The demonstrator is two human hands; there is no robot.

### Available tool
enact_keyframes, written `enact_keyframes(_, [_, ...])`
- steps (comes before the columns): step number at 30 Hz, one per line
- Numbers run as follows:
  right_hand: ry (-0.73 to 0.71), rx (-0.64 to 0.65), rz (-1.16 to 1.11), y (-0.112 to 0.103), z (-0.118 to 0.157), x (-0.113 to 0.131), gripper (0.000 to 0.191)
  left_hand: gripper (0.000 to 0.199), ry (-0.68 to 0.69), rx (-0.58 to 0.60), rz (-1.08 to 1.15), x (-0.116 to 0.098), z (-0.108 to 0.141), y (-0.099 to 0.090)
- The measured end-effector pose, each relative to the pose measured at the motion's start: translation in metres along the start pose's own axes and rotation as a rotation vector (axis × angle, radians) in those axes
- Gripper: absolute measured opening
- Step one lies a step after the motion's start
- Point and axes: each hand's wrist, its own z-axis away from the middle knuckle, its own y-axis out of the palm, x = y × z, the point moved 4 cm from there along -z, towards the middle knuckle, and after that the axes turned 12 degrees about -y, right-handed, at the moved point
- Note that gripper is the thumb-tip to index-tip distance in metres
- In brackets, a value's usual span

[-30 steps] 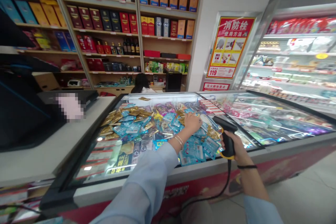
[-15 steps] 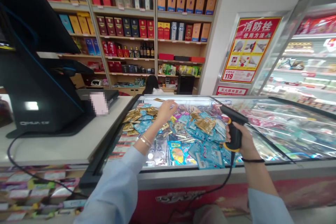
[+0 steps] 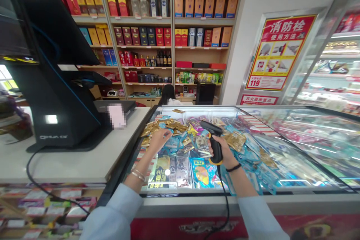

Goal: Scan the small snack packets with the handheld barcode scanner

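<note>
My right hand (image 3: 224, 152) is wrapped round the handle of a black barcode scanner (image 3: 216, 149) with yellow trim. The scanner hangs over the glass top, its head tilted to the left and its cable dropping from the grip. My left hand (image 3: 159, 139) is over the left heap, fingers curled together at the gold packets (image 3: 176, 124) and blue packets (image 3: 176, 143); what they pinch, if anything, is hidden. To the right of the scanner lies another heap of blue packets (image 3: 253, 172) with a gold packet (image 3: 235, 141) on top.
The glass-topped freezer (image 3: 180, 202) runs across the front. On the left counter (image 3: 84, 165) stands a black checkout terminal (image 3: 62, 112). A person's dark-haired head (image 3: 168, 93) shows behind the freezer, before shelves of boxes (image 3: 152, 36). One gold packet (image 3: 178, 111) lies near the far edge.
My right hand has moved left with the scanner. My left hand has come down and left onto the left heap, its fingers curling. Blue packets on the right have slid further right.
</note>
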Motion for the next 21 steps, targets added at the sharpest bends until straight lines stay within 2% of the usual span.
enact_keyframes(5, [0.055,0.034,0.032,0.008,-0.006,-0.023,0.031,0.053,-0.195,-0.143,-0.4,-0.005,0.006,0.011])
enact_keyframes(7, [0.062,0.045,0.02,0.007,-0.007,-0.025,0.031,0.06,-0.227,-0.144,-0.513,-0.01,0.009,0.018])
enact_keyframes(10, [0.068,0.057,-0.029,0.006,-0.006,-0.026,0.033,0.06,-0.26,-0.112,-0.563,-0.014,0.009,0.025])
enact_keyframes(15, [0.084,0.051,-0.056,0.007,-0.004,-0.026,0.033,0.043,-0.253,-0.016,-0.437,-0.009,0.003,0.031])
enact_keyframes(19, [0.091,0.071,-0.04,0.008,-0.002,-0.028,0.031,0.031,-0.281,0.086,-0.201,-0.002,-0.002,0.032])
enact_keyframes(21, [0.104,0.096,-0.047,0.01,-0.001,-0.028,0.03,0.027,-0.245,0.078,-0.018,-0.002,-0.006,0.029])
